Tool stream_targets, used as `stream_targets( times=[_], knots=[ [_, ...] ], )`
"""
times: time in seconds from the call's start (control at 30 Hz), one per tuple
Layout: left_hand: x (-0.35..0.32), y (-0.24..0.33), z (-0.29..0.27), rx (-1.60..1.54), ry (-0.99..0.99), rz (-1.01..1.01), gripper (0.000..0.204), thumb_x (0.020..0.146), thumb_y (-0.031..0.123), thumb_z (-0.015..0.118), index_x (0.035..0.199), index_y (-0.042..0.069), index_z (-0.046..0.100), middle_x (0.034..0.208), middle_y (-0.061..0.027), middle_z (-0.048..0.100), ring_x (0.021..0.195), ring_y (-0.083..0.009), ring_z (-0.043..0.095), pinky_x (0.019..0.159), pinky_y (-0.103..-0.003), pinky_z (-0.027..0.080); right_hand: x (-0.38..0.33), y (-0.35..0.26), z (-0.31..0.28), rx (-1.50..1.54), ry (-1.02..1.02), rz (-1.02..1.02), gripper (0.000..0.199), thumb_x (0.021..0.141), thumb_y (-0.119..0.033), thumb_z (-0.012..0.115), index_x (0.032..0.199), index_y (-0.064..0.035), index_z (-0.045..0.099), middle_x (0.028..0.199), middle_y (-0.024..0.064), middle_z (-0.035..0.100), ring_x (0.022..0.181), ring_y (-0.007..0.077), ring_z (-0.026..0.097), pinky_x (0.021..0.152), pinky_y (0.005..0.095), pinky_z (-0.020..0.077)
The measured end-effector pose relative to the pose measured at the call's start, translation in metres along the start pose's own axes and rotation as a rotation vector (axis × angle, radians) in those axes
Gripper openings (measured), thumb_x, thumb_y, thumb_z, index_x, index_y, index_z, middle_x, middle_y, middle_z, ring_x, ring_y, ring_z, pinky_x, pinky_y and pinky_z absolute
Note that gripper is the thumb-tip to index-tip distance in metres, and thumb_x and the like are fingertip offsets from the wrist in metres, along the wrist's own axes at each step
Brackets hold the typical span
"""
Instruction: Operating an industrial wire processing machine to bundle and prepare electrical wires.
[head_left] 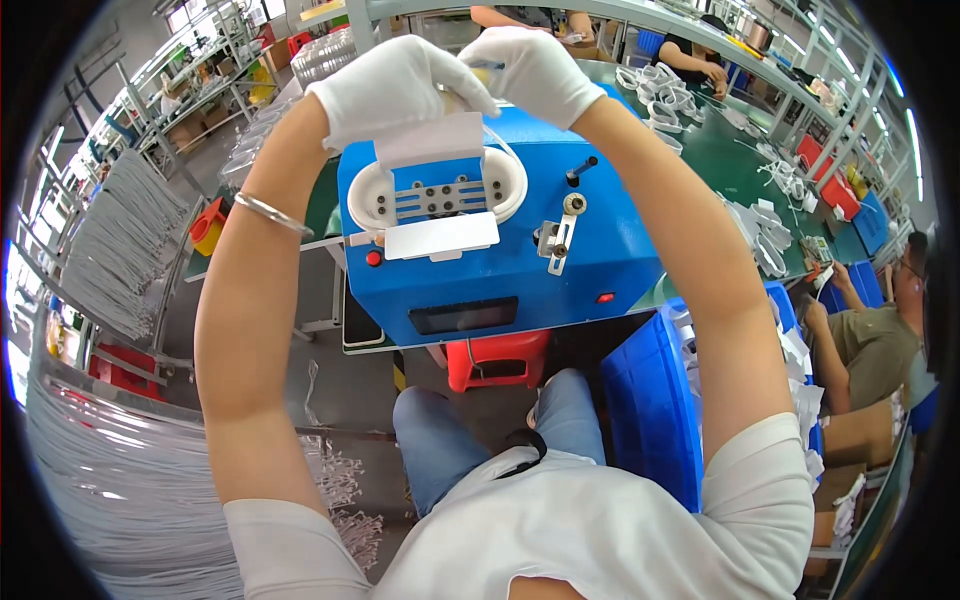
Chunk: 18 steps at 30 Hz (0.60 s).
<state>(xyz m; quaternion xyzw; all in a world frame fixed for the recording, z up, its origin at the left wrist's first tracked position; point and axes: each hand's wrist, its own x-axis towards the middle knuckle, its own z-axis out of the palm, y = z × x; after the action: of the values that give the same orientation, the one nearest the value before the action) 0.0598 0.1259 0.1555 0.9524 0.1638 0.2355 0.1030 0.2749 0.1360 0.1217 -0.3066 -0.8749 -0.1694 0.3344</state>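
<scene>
Up at the far top edge of the boxy blue metal winding machine (500,250), the white-gloved left hand (390,85) and white-gloved right hand (535,70) met, fingers curled together around a thin white cable (500,140) that looped down over the machine's white oval spool plate (440,195).

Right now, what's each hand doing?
Left hand: closed on the white cable.
Right hand: closed on the same cable.
</scene>
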Motion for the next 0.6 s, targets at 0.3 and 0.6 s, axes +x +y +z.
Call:
stream_targets(
  times=[0.3, 0.6],
  knots=[
    [-0.081, 0.008, -0.022, -0.012, 0.053, -0.4, 0.017, 0.073, 0.002, 0.066, 0.089, 0.002, 0.071, 0.077, -0.0131, 0.068, 0.07, -0.018, 0.062, 0.072, -0.027, 0.05, -0.026, -0.113, -0.035, -0.188, 0.047, -0.059, 0.021, 0.067, -0.001, 0.068, 0.088, -0.0056, 0.066, 0.082, 0.0086, 0.061, 0.077, 0.0242, 0.061, 0.066, 0.031, 0.0504],
    [-0.09, 0.031, 0.014, 0.167, 0.358, -0.402, 0.02, 0.08, 0.013, 0.061, 0.095, 0.002, 0.068, 0.075, -0.0173, 0.065, 0.066, -0.0282, 0.063, 0.064, -0.034, 0.049, -0.026, -0.1, -0.01, -0.307, -0.137, 0.022, 0.017, 0.067, -0.003, 0.067, 0.083, -0.0082, 0.063, 0.077, 0.0066, 0.058, 0.075, 0.0245, 0.061, 0.063, 0.0311, 0.0512]
  ],
)
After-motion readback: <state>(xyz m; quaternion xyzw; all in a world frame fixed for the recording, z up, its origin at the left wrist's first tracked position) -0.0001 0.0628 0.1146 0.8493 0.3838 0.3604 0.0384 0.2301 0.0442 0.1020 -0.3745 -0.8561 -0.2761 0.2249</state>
